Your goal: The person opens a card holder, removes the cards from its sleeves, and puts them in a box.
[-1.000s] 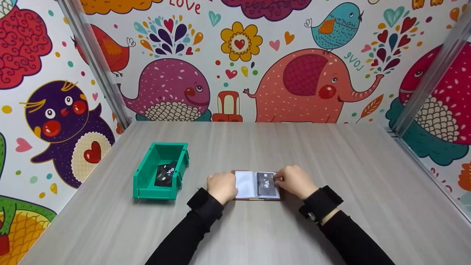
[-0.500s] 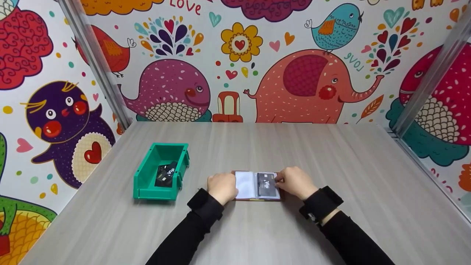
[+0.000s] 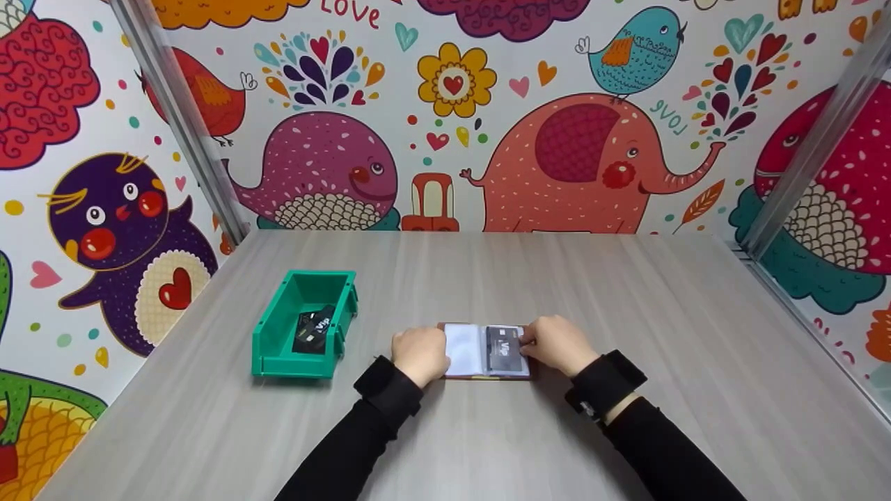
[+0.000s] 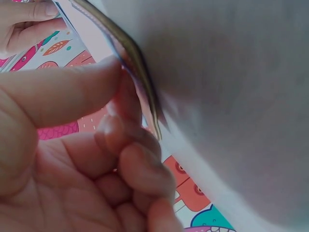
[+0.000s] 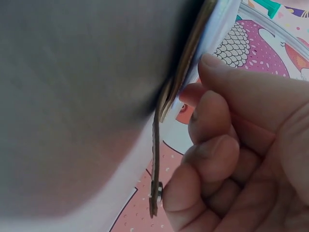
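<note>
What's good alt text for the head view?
A left hand grips the left edge of an open card wallet on a table, the right hand at its right edge, by a dark card reading Vip. Farther left, a green bin holds dark cards; cartoon walls stand behind.

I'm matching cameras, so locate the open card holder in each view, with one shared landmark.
Head: card holder lies open, below and right of centre.
Left wrist: card holder, edge-on, from top left down to about centre.
Right wrist: card holder, edge-on, from top, right of centre, to lower middle.
Shared landmark: coral elephant on the wall.
</note>
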{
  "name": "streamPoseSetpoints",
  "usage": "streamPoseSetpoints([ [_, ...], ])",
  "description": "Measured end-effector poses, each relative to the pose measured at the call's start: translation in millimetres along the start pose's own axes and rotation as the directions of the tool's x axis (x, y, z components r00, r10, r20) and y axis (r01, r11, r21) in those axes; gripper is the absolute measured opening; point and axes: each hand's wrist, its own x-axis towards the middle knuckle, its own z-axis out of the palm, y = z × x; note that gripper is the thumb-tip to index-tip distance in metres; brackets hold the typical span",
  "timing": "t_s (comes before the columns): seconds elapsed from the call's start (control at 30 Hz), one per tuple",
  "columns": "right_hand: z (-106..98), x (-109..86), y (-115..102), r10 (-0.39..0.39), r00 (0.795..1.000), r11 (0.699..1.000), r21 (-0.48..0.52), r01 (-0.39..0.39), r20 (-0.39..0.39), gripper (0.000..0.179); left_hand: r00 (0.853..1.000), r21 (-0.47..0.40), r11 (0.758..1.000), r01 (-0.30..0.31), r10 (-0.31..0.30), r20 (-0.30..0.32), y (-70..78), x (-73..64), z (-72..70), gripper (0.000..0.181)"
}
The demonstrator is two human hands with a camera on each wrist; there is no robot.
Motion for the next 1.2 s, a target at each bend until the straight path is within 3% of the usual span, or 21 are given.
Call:
streamPoseSetpoints([
  [0.5, 0.3, 0.2, -0.8, 0.02, 1.0, 1.0, -0.011, -0.02, 0.012, 0.007, 1.0, -0.02, 1.0, -0.004, 0.004, 0.02, -0.3, 1.1, 1.4, 0.016],
  [0.8, 0.2, 0.2, -2.8, 0.018, 1.0, 1.0, -0.022, -0.018, 0.025, 0.013, 0.999, -0.033, 0.999, -0.042, 0.042, -0.013, 0.8, 0.5, 0.6, 0.017],
  [0.97, 1.3, 0.2, -2.6, 0.025, 1.0, 1.0, -0.017, -0.025, 0.018, 0.011, 0.996, -0.038, 0.997, -0.068, 0.066, -0.067, 5.3, 1.9, 2.9, 0.016],
  [1.2, 1.3, 0.7, -2.5, 0.027, 1.0, 1.0, -0.015, -0.027, 0.007, 0.007, 0.992, -0.135, 0.987, -0.089, 0.076, -0.102, 19.7, 4.8, 2.9, 0.027],
])
